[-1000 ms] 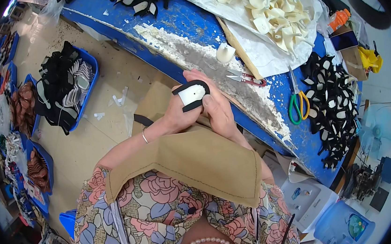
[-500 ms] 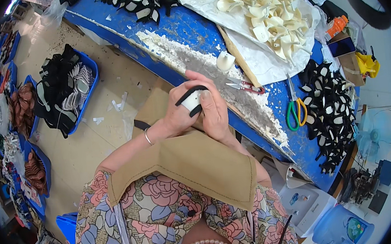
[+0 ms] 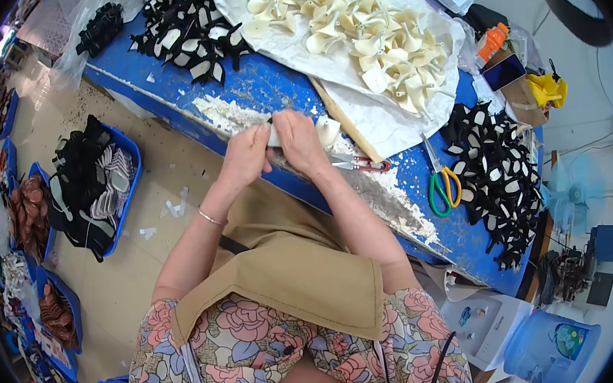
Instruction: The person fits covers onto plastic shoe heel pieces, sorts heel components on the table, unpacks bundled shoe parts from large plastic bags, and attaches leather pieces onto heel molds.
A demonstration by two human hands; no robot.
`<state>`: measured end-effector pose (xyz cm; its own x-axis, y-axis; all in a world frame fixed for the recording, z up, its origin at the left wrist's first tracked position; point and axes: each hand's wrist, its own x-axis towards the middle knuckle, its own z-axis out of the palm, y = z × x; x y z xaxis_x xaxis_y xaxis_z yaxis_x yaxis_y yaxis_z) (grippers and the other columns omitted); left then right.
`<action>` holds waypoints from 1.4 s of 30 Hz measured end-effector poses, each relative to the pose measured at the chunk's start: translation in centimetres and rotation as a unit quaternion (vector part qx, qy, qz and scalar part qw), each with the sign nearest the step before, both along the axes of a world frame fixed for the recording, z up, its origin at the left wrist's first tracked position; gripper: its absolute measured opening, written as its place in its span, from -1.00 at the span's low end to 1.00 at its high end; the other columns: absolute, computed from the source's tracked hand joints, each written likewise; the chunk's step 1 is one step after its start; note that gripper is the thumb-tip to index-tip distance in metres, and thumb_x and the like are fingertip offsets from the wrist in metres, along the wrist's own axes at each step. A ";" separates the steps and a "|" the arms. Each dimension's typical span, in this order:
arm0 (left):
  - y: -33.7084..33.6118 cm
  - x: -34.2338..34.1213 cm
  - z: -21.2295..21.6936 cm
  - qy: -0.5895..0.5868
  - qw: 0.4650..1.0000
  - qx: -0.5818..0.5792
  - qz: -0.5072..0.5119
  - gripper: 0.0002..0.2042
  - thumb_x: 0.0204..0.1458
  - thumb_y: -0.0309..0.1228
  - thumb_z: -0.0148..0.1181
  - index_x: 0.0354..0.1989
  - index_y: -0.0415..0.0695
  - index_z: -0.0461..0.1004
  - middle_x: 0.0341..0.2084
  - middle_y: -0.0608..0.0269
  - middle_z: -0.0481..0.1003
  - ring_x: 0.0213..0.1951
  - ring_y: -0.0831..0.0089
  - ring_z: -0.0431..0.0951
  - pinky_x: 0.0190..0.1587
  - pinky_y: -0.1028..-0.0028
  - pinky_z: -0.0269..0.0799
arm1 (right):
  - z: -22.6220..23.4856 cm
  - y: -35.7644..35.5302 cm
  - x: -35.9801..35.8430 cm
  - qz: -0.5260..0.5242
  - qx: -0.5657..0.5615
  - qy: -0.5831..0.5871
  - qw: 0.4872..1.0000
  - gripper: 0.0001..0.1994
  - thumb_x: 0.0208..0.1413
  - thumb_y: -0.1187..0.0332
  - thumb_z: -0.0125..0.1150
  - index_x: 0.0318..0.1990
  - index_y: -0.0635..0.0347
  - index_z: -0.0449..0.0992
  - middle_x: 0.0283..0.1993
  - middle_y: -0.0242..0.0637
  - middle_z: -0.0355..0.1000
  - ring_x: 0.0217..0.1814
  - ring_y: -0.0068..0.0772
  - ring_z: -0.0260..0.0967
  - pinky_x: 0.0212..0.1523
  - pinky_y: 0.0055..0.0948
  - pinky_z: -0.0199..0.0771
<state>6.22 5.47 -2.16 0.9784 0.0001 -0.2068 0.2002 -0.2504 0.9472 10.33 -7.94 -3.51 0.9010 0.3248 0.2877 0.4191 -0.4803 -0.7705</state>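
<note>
While left hand [image 3: 246, 155] pinches white piece [image 3: 273, 136], right hand [image 3: 299, 140] grips its other side.

1. Bright, fairly even indoor light reaches the fingers [image 3: 285, 127]; its source cannot be told.
2. Glare whitens the floor [image 3: 161, 176] far to the fingers' upper left.
3. The sheet [image 3: 366, 115], up and right of them, is pale with faint folds.
4. Far right of them, the fan [image 3: 576, 191] looks hazy.
5. Fisheye distortion bends outlying edges; black corners surround everything.
</note>
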 end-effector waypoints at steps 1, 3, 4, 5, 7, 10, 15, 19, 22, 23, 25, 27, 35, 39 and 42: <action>-0.4 -0.2 0.4 0.014 1.000 0.005 0.007 -0.64 0.21 -0.24 -0.19 -0.43 -0.28 0.40 -0.70 0.22 0.41 -0.73 0.51 0.44 -0.62 0.48 0.34 | -0.3 0.0 -0.2 -0.003 -0.012 0.002 1.000 -0.71 0.19 0.27 -0.18 -0.39 0.24 0.44 -0.35 -0.10 0.40 -0.23 -0.01 0.30 -0.18 -0.16 0.17; -0.8 0.1 -0.1 -0.004 1.000 0.007 0.018 -0.64 0.21 -0.24 -0.18 -0.43 -0.28 0.40 -0.71 0.22 0.40 -0.74 0.51 0.44 -0.63 0.49 0.34 | -0.3 0.0 -0.2 -0.010 0.018 0.003 1.000 -0.71 0.19 0.26 -0.17 -0.39 0.25 0.43 -0.35 -0.09 0.40 -0.23 -0.01 0.30 -0.18 -0.15 0.19; -0.9 0.2 -0.4 -0.017 0.999 0.010 0.031 -0.64 0.21 -0.24 -0.17 -0.44 -0.28 0.40 -0.72 0.22 0.40 -0.74 0.51 0.44 -0.63 0.49 0.34 | -0.2 -0.1 -0.3 -0.014 0.050 0.009 0.999 -0.71 0.19 0.25 -0.16 -0.39 0.26 0.42 -0.34 -0.08 0.39 -0.24 -0.01 0.30 -0.18 -0.15 0.20; -1.0 0.2 -0.5 -0.021 0.999 0.009 0.030 -0.64 0.21 -0.24 -0.17 -0.44 -0.28 0.40 -0.72 0.22 0.40 -0.74 0.51 0.44 -0.63 0.49 0.34 | 0.0 -0.1 -0.8 -0.026 0.117 -0.006 0.993 -0.71 0.17 0.22 -0.10 -0.39 0.28 0.42 -0.34 -0.07 0.38 -0.23 0.00 0.30 -0.20 -0.14 0.25; -1.0 0.0 -0.6 -0.033 0.998 0.000 0.046 -0.66 0.20 -0.25 -0.15 -0.45 -0.28 0.40 -0.74 0.22 0.40 -0.75 0.51 0.44 -0.66 0.50 0.32 | 0.6 -0.7 -2.2 -0.065 0.066 0.020 0.996 -0.71 0.16 0.22 -0.08 -0.37 0.29 0.43 -0.33 -0.04 0.38 -0.21 0.01 0.30 -0.19 -0.14 0.27; -1.0 0.0 -0.5 -0.045 0.998 0.018 0.048 -0.67 0.20 -0.27 -0.13 -0.46 -0.29 0.40 -0.74 0.22 0.40 -0.75 0.50 0.44 -0.67 0.50 0.32 | 2.4 -1.0 -2.9 -0.089 -0.076 0.126 0.985 -0.64 0.16 0.16 -0.10 -0.37 0.31 0.47 -0.34 0.06 0.41 -0.22 0.06 0.35 -0.19 -0.15 0.32; -1.4 -0.5 -0.9 -0.025 0.997 -0.059 0.043 -0.68 0.20 -0.28 -0.13 -0.49 -0.27 0.37 -0.73 0.24 0.39 -0.76 0.52 0.41 -0.69 0.51 0.30 | 1.4 -1.2 -2.2 -0.110 -0.098 0.130 0.981 -0.54 0.18 0.09 -0.20 -0.47 0.28 0.50 -0.49 0.06 0.44 -0.37 0.13 0.41 -0.32 -0.09 0.35; -1.5 -0.6 -0.5 -0.019 0.996 -0.079 0.039 -0.69 0.20 -0.30 -0.13 -0.51 -0.25 0.33 -0.72 0.25 0.38 -0.77 0.55 0.38 -0.70 0.53 0.29 | 1.3 -1.7 -1.8 -0.100 -0.071 0.182 0.976 -0.54 0.16 0.06 -0.17 -0.48 0.27 0.51 -0.50 0.06 0.44 -0.38 0.11 0.41 -0.33 -0.09 0.35; -1.0 -0.3 -1.1 -0.017 0.997 -0.071 0.034 -0.71 0.19 -0.31 -0.13 -0.50 -0.25 0.32 -0.72 0.25 0.38 -0.76 0.55 0.39 -0.70 0.52 0.29 | 2.6 -1.4 -1.5 -0.068 -0.062 0.220 0.971 -0.54 0.15 0.03 -0.13 -0.46 0.26 0.50 -0.49 0.05 0.44 -0.37 0.09 0.41 -0.32 -0.10 0.35; -0.9 -0.2 -1.1 -0.020 0.997 -0.069 0.037 -0.71 0.19 -0.31 -0.13 -0.50 -0.25 0.32 -0.72 0.25 0.38 -0.76 0.55 0.39 -0.70 0.52 0.29 | 3.5 -1.1 -1.7 -0.126 -0.048 0.144 0.980 -0.54 0.14 0.02 -0.11 -0.46 0.26 0.50 -0.48 0.04 0.44 -0.37 0.09 0.41 -0.32 -0.09 0.35; -0.9 -0.5 -0.9 -0.013 0.997 -0.068 0.019 -0.71 0.20 -0.31 -0.13 -0.49 -0.25 0.33 -0.72 0.26 0.39 -0.76 0.55 0.39 -0.70 0.54 0.29 | 4.1 -0.3 -2.0 -0.183 -0.029 0.067 0.980 -0.54 0.13 0.01 -0.10 -0.45 0.26 0.49 -0.47 0.03 0.44 -0.36 0.09 0.41 -0.31 -0.09 0.36; -0.8 -0.4 -1.5 -0.020 0.997 -0.070 0.018 -0.71 0.20 -0.31 -0.14 -0.49 -0.24 0.33 -0.71 0.26 0.39 -0.76 0.55 0.40 -0.71 0.55 0.29 | 4.1 1.4 -0.8 -0.219 -0.001 -0.141 0.965 -0.55 0.13 0.02 -0.11 -0.45 0.28 0.48 -0.44 0.04 0.45 -0.34 0.10 0.41 -0.28 -0.07 0.37; -1.0 0.0 -2.6 -0.036 0.992 -0.122 -0.014 -0.71 0.23 -0.30 -0.22 -0.43 -0.22 0.33 -0.65 0.25 0.41 -0.73 0.56 0.42 -0.76 0.63 0.26 | 2.0 1.2 2.3 -0.039 -0.155 0.088 0.983 -0.53 0.17 0.06 -0.21 -0.45 0.29 0.50 -0.41 0.09 0.44 -0.30 0.14 0.40 -0.21 -0.08 0.35; -0.2 0.8 -1.4 0.029 0.986 -0.159 -0.044 -0.71 0.23 -0.29 -0.23 -0.39 -0.23 0.34 -0.59 0.21 0.44 -0.68 0.54 0.45 -0.72 0.61 0.30 | 1.5 1.2 3.8 -0.010 -0.157 0.143 0.977 -0.55 0.17 0.12 -0.23 -0.47 0.29 0.49 -0.42 0.09 0.44 -0.31 0.13 0.40 -0.24 -0.04 0.36; 0.7 0.0 -0.9 0.029 0.992 -0.117 -0.027 -0.72 0.19 -0.30 -0.12 -0.40 -0.26 0.39 -0.61 0.25 0.45 -0.63 0.57 0.45 -0.61 0.59 0.34 | 0.8 0.8 1.4 -0.046 -0.188 -0.067 0.979 -0.71 0.16 0.24 -0.16 -0.48 0.18 0.41 -0.48 -0.07 0.40 -0.44 0.01 0.39 -0.45 -0.11 0.41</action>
<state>6.23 6.13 -3.10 0.9622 -0.1074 -0.2503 0.2476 -0.0374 0.9681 11.71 -7.13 -2.73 0.8938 0.3491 0.2814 0.4457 -0.7603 -0.4726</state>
